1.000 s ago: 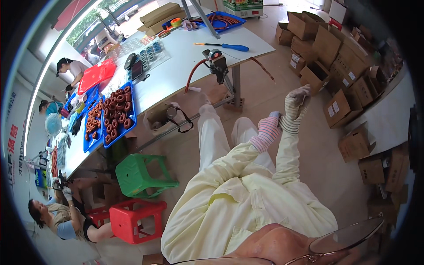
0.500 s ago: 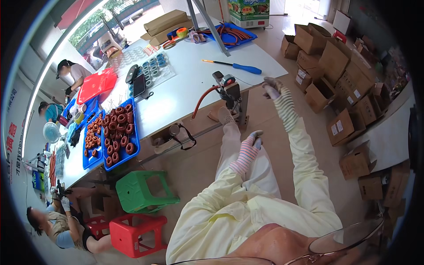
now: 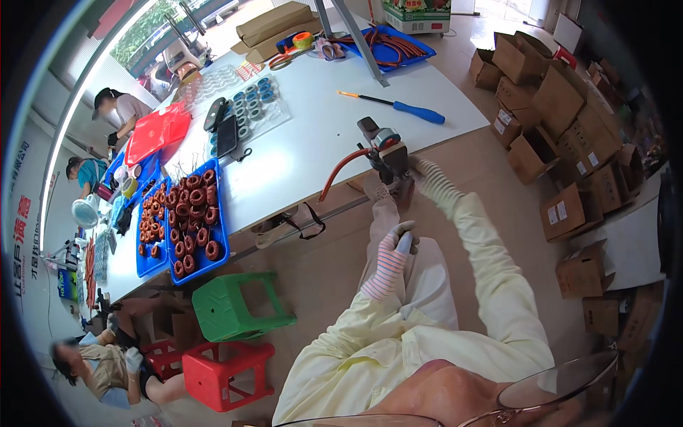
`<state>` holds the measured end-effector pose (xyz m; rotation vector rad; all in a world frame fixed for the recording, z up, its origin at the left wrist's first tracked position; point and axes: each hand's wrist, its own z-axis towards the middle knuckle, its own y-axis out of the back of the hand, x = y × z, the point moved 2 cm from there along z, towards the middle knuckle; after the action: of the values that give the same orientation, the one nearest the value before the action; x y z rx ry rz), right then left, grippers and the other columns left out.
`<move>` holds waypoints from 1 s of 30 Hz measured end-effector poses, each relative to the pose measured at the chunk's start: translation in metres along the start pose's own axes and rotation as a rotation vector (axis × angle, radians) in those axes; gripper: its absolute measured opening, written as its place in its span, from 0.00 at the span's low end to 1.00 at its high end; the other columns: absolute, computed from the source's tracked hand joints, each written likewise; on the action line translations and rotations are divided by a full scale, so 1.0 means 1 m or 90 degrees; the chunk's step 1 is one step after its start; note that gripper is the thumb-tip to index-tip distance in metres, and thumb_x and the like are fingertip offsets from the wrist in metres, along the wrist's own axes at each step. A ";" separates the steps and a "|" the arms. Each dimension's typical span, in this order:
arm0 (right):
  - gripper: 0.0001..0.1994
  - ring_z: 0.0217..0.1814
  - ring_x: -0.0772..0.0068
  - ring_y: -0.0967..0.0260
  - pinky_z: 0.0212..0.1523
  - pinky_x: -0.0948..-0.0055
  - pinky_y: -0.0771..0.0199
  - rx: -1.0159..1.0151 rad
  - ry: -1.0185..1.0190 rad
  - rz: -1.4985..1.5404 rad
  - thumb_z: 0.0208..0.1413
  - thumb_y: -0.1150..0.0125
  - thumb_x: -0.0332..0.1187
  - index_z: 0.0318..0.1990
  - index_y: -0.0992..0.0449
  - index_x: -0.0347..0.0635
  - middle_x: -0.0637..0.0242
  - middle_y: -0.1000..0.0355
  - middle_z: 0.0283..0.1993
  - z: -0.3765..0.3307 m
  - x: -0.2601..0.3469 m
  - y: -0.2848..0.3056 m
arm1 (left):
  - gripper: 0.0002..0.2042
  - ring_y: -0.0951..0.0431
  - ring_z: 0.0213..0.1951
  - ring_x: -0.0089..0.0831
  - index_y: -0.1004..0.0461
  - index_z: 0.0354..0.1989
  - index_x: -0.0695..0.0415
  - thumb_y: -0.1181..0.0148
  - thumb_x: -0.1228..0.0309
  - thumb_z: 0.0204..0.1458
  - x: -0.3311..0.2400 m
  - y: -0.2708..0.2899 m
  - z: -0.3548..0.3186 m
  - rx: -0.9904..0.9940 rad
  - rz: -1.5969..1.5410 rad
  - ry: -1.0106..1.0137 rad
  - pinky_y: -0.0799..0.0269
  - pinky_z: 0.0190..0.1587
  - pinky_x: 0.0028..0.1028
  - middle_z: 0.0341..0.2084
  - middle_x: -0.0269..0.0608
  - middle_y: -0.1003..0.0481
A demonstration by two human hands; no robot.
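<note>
My right hand (image 3: 425, 175), in a striped glove, reaches forward to a small dark tool (image 3: 386, 151) fixed at the near edge of the white table (image 3: 313, 149). A red hose (image 3: 336, 176) curves down from the tool. The fingers lie against the tool's right side and are partly hidden behind it. My left hand (image 3: 395, 240), also in a striped glove with grey fingertips, sits over my pale trouser leg with its fingers curled and nothing in them.
A blue-handled screwdriver (image 3: 405, 108) lies on the table. Blue trays (image 3: 186, 220) hold several copper coils. Green (image 3: 231, 307) and red (image 3: 224, 371) stools stand to my left. Several cardboard boxes (image 3: 562, 135) are piled at the right. Other people work at the far left.
My right hand moved forward from the air to the tool at the table edge. My left hand dropped from raised to above my leg.
</note>
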<state>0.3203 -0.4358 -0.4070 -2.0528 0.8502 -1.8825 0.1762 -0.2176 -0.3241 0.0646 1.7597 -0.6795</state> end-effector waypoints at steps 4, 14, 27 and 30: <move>0.10 0.43 0.63 0.32 0.48 0.72 0.34 -0.006 0.266 -0.516 0.52 0.50 0.29 0.42 0.28 0.45 0.61 0.29 0.42 -0.028 0.116 -0.118 | 0.13 0.32 0.23 0.15 0.32 0.48 0.61 0.53 0.75 0.54 0.008 0.030 0.004 -0.070 -0.034 0.014 0.34 0.28 0.16 0.25 0.33 0.29; 0.16 0.57 0.64 0.40 0.53 0.63 0.39 -0.086 0.230 -1.323 0.56 0.61 0.34 0.52 0.37 0.46 0.60 0.37 0.55 0.074 0.109 -0.138 | 0.12 0.30 0.26 0.18 0.30 0.47 0.62 0.52 0.78 0.54 -0.023 0.039 -0.001 -0.156 0.081 -0.127 0.33 0.31 0.19 0.27 0.35 0.27; 0.15 0.32 0.76 0.34 0.31 0.73 0.30 0.003 0.117 -0.459 0.47 0.42 0.31 0.44 0.30 0.43 0.70 0.34 0.32 -0.118 0.166 -0.081 | 0.11 0.29 0.34 0.23 0.29 0.44 0.63 0.52 0.79 0.53 -0.115 0.061 0.035 -0.293 0.301 -0.582 0.31 0.40 0.23 0.33 0.38 0.26; 0.18 0.26 0.77 0.34 0.27 0.75 0.30 0.061 0.198 -0.294 0.48 0.44 0.32 0.48 0.32 0.42 0.71 0.35 0.32 -0.187 0.121 -0.090 | 0.11 0.27 0.37 0.25 0.29 0.45 0.64 0.52 0.77 0.54 -0.153 0.046 0.049 -0.301 0.450 -0.646 0.31 0.42 0.24 0.35 0.41 0.26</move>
<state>0.1639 -0.3904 -0.2300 -2.0571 0.3451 -2.4762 0.2835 -0.1569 -0.2119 0.0066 0.7686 0.2373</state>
